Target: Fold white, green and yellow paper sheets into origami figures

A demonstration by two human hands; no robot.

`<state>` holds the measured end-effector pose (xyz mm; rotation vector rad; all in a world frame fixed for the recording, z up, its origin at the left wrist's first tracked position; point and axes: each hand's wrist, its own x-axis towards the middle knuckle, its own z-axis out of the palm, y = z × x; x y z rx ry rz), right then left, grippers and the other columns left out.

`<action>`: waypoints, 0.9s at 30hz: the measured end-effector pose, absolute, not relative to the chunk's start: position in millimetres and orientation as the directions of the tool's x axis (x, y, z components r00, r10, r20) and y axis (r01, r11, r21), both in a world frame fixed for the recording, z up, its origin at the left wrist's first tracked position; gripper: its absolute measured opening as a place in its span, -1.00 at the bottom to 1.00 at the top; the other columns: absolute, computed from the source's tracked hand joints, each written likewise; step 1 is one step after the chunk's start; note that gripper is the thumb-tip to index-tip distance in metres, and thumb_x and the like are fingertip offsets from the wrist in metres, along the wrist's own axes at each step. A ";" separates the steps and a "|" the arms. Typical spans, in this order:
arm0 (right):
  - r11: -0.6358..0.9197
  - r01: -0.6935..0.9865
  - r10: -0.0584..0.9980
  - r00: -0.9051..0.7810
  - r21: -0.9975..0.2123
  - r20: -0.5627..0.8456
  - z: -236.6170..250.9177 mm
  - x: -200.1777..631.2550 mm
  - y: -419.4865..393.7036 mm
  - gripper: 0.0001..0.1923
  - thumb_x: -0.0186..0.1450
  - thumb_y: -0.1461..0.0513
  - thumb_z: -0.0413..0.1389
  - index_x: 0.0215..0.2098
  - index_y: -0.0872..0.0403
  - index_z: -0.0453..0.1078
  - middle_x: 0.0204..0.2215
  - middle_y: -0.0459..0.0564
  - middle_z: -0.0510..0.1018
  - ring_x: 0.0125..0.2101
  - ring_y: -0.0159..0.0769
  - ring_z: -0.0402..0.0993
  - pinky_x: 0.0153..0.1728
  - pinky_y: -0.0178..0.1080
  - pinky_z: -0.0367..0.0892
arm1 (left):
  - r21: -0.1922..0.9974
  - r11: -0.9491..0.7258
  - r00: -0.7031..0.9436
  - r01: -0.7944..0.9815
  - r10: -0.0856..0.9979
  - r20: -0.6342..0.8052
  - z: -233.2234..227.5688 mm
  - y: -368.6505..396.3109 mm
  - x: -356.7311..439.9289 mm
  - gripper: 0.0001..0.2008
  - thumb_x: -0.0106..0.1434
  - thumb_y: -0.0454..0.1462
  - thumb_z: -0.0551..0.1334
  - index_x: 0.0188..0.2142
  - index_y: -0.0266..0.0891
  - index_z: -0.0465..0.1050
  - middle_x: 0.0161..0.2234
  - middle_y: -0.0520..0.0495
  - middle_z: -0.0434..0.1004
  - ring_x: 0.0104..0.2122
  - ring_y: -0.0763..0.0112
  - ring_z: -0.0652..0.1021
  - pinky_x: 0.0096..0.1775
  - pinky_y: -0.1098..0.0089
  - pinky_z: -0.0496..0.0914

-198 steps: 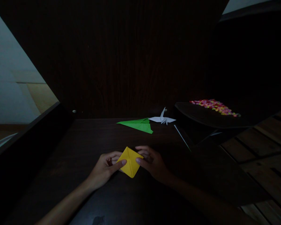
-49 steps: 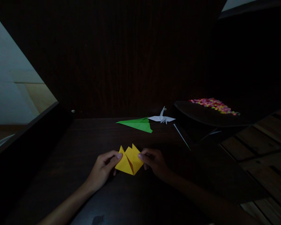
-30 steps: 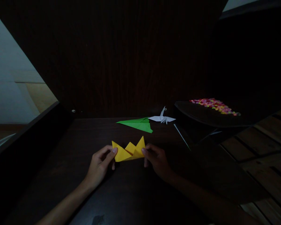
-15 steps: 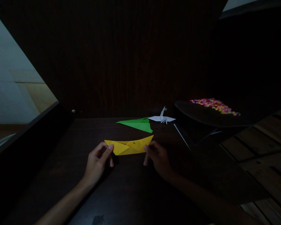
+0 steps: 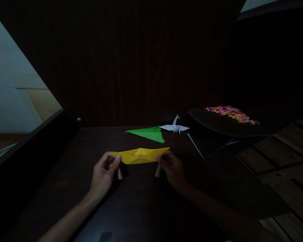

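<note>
A yellow folded paper boat (image 5: pixel 141 157) is held level between my two hands, above the dark wooden table (image 5: pixel 131 201). My left hand (image 5: pixel 106 169) pinches its left end, thumb in front and fingers behind. At the other end, my right hand (image 5: pixel 172 168) grips it in the same way. A small peak shows in the middle of the boat, between its two long pointed ends. Just beyond it lies a green paper plane (image 5: pixel 150 134). The plane's back end touches or nearly touches a white paper crane (image 5: pixel 175 128).
A thin white strip (image 5: pixel 196 147) lies right of the boat. Farther right, a dark curved shelf (image 5: pixel 202 117) carries a pile of small pink, red and yellow pieces (image 5: pixel 232 113). A dark upright panel (image 5: pixel 141 67) closes off the back, and a raised edge (image 5: pixel 40 141) runs along the left.
The boat has been pulled out longer and flatter, and its middle peak has come into view. My right hand has shifted slightly right; my left hand has moved slightly left.
</note>
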<state>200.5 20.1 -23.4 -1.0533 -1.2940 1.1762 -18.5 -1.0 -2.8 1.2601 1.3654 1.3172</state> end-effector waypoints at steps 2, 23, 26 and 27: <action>0.139 -0.044 0.988 -0.064 -0.989 0.141 -23.4 201.4 20.3 -0.68 0.22 -0.01 0.16 -0.38 0.07 0.29 -0.80 -0.21 0.42 -0.78 -0.33 0.39 -0.72 -0.34 0.30 | 0.994 -0.065 -0.156 0.088 0.985 0.079 -3.0 -0.9 -18.7 -0.79 0.20 -0.14 0.25 -0.32 -0.23 0.34 -0.72 0.20 0.36 -0.75 0.52 0.40 -0.60 0.51 0.28; 0.265 -0.381 0.931 -0.138 -0.886 0.338 -34.1 208.1 24.4 -0.75 0.11 0.17 0.32 -0.25 0.02 0.45 -0.19 0.01 0.53 -0.14 -0.14 0.49 -0.26 -0.14 0.54 | 0.980 -0.198 -0.146 0.015 0.969 0.198 -2.3 -3.9 -24.4 -0.78 0.08 -0.22 0.36 -0.29 -0.23 0.44 -0.27 -0.03 0.55 -0.27 0.32 0.58 -0.25 0.41 0.47; 0.267 -0.365 0.932 -0.139 -0.892 0.335 -30.9 206.3 23.7 -0.72 0.09 0.14 0.33 -0.26 0.01 0.46 -0.23 0.00 0.54 -0.18 -0.18 0.50 -0.20 -0.16 0.49 | 0.969 -0.178 -0.194 0.169 0.958 0.210 -1.9 -2.3 -20.4 -0.79 0.04 -0.21 0.37 -0.34 -0.23 0.46 -0.39 0.01 0.53 -0.35 0.35 0.56 -0.35 0.46 0.45; 0.257 -0.355 0.937 -0.138 -0.899 0.322 -29.9 205.3 23.1 -0.73 0.09 0.14 0.33 -0.27 0.01 0.46 -0.24 0.00 0.54 -0.19 -0.18 0.50 -0.21 -0.16 0.49 | 0.963 -0.166 -0.194 0.212 0.959 0.207 -3.1 -1.8 -19.6 -0.79 0.05 -0.19 0.37 -0.36 -0.23 0.47 -0.42 0.02 0.53 -0.39 0.36 0.55 -0.39 0.46 0.44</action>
